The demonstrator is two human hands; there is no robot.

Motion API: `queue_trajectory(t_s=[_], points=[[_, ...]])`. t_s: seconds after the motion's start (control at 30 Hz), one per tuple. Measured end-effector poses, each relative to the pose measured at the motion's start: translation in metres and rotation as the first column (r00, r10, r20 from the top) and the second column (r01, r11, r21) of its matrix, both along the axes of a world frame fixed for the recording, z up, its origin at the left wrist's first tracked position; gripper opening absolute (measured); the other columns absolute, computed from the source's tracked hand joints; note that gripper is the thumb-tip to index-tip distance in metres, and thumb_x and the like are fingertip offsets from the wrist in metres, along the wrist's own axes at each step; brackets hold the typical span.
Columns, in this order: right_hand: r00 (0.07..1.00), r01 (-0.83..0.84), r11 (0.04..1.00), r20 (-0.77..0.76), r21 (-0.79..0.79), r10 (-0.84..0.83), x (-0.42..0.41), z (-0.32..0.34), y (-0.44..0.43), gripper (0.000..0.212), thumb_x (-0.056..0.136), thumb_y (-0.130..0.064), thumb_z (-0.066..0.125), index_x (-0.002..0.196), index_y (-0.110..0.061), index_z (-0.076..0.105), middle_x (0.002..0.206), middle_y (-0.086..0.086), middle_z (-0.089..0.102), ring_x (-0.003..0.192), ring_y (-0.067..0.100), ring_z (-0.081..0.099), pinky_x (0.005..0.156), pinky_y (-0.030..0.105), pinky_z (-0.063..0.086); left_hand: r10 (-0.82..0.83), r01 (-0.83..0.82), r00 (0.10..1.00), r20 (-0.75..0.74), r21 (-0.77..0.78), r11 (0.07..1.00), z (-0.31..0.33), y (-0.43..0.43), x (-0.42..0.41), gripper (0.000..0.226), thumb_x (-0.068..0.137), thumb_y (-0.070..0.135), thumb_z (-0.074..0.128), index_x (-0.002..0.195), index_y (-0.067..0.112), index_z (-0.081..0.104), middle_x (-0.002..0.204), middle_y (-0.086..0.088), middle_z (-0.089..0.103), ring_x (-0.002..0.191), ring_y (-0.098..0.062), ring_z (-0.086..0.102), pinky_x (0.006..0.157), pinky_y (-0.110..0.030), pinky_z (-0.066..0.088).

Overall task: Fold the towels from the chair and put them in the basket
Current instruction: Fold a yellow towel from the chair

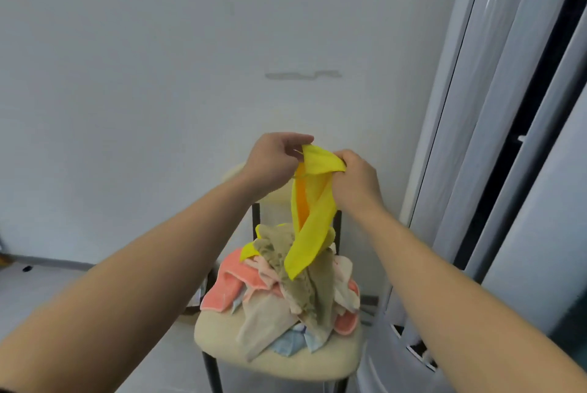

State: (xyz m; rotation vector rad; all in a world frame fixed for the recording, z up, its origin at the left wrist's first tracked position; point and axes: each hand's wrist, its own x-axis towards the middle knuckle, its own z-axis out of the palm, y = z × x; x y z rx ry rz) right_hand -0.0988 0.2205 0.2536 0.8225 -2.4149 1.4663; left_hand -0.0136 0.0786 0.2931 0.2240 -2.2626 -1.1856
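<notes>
Two bare forearms come in from 7 o'clock and 5 o'clock and meet just above the middle of the view. Below them, at 6 o'clock, stands the chair [222, 338], with a cream padded seat on thin black legs. Heaped on the seat is a loose, unfolded pile of towels: a coral towel [225, 284] on the pile's 9 o'clock side, a beige towel [263, 322] drooping toward the front edge of the seat, a light blue towel [290, 343] tucked under it, and an olive towel [279, 253] draped over the top. Beside the chair at 4 o'clock is a white rounded object [409, 345] with dark openings; what it is cannot be told. Above the pile both hands hold up the yellow towel [313, 227]. The left hand [273, 157] pinches one end of its top edge between thumb and fingertips, and the right hand [355, 180] has its fingers curled tight round the other end, the two hands close together. The towel hangs between them as a twisted band, its lower tip lying in front of the olive towel; whether it touches cannot be told. The cream chair back [235, 173] shows partly behind the left wrist. Beyond it rises a pale wall [158, 43] with a grey scuff mark [301, 75] at 12 o'clock, a strip of pale floor [38, 291] lies at 8 o'clock, and a white frame [476, 107] runs up the 3 o'clock side.
</notes>
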Motion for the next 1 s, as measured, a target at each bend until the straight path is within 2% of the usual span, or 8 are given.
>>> queue_trajectory(t_s=[0.1,0.23,0.3,0.4,0.47,0.67,0.83,1.0], points=[[0.996,-0.033,0.998,-0.09,-0.056,0.028,-0.004,0.02,0.001,0.047,0.084,0.007,0.051,0.114,-0.022,0.071,0.113,-0.001,0.069,0.104,0.016,0.06,0.084,0.025,0.047,0.12,-0.132,0.991,-0.062,-0.257,0.957,0.002,-0.004,-0.006,0.038,0.079,0.007,0.073,0.116,0.02,0.075,0.094,0.005,0.073,0.088,-0.011,0.069,0.085,-0.03,0.058],[0.997,-0.049,0.991,-0.068,-0.123,0.04,-0.003,0.041,0.0,0.045,0.081,0.009,0.048,0.098,-0.025,0.074,0.096,-0.009,0.066,0.094,0.012,0.06,0.072,0.02,0.047,0.191,-0.201,0.98,-0.063,-0.26,0.944,-0.005,-0.006,-0.013,0.015,0.083,0.036,0.079,0.088,0.023,0.073,0.086,0.006,0.069,0.083,-0.011,0.064,0.074,-0.032,0.053],[0.998,-0.061,0.985,-0.006,-0.159,0.061,-0.004,0.05,-0.003,0.037,0.079,0.002,0.046,0.088,-0.021,0.073,0.09,-0.01,0.068,0.092,0.013,0.061,0.074,0.025,0.048,0.151,-0.147,0.989,0.008,-0.172,0.974,-0.017,-0.006,-0.015,0.015,0.085,0.035,0.076,0.087,0.021,0.071,0.083,0.008,0.069,0.081,-0.012,0.064,0.075,-0.035,0.054],[0.996,-0.092,0.988,0.002,-0.127,0.093,-0.008,0.055,-0.007,0.017,0.082,-0.018,0.05,0.074,-0.007,0.06,0.065,-0.007,0.056,0.066,0.016,0.051,0.061,0.032,0.04,0.005,-0.008,0.996,0.09,0.025,1.0,-0.033,0.0,-0.014,0.026,0.079,0.036,0.076,0.095,0.019,0.066,0.088,0.001,0.073,0.086,-0.021,0.069,0.085,-0.048,0.057],[0.992,-0.126,0.985,-0.005,-0.12,0.127,-0.009,0.054,-0.007,0.025,0.085,-0.026,0.061,0.068,-0.009,0.053,0.059,-0.005,0.046,0.059,0.016,0.044,0.057,0.033,0.036,-0.106,0.094,0.984,0.14,0.091,0.991,-0.04,0.005,-0.011,0.033,0.077,0.038,0.077,0.103,0.021,0.064,0.095,0.0,0.076,0.093,-0.021,0.072,0.089,-0.05,0.057],[0.987,-0.141,0.978,-0.093,-0.153,0.128,-0.018,0.06,0.0,0.036,0.096,-0.037,0.066,0.068,-0.018,0.053,0.058,-0.007,0.047,0.057,0.015,0.045,0.055,0.033,0.035,-0.083,0.096,0.973,0.216,-0.051,0.994,-0.052,0.008,-0.01,0.033,0.079,0.036,0.064,0.103,0.015,0.071,0.097,-0.003,0.074,0.095,-0.024,0.069,0.088,-0.047,0.056],[0.994,0.033,0.988,-0.1,-0.151,-0.049,-0.037,0.059,0.013,0.041,0.103,-0.036,0.055,0.068,-0.019,0.044,0.063,-0.003,0.047,0.064,0.022,0.047,0.059,0.035,0.03,0.118,-0.096,0.969,0.216,-0.111,0.989,-0.053,-0.014,-0.005,0.021,0.106,0.036,0.046,0.101,0.017,0.055,0.081,0.004,0.059,0.072,-0.012,0.055,0.059,-0.031,0.038],[0.983,0.176,0.973,-0.03,-0.152,-0.183,-0.059,0.053,0.026,0.035,0.106,-0.037,0.046,0.077,-0.017,0.047,0.071,-0.001,0.048,0.077,0.027,0.05,0.065,0.033,0.031,0.078,0.004,0.974,0.212,-0.362,0.932,-0.044,-0.048,0.014,0.019,0.09,0.034,0.073,0.095,0.025,0.057,0.088,0.007,0.061,0.078,-0.009,0.056,0.068,-0.034,0.045]])
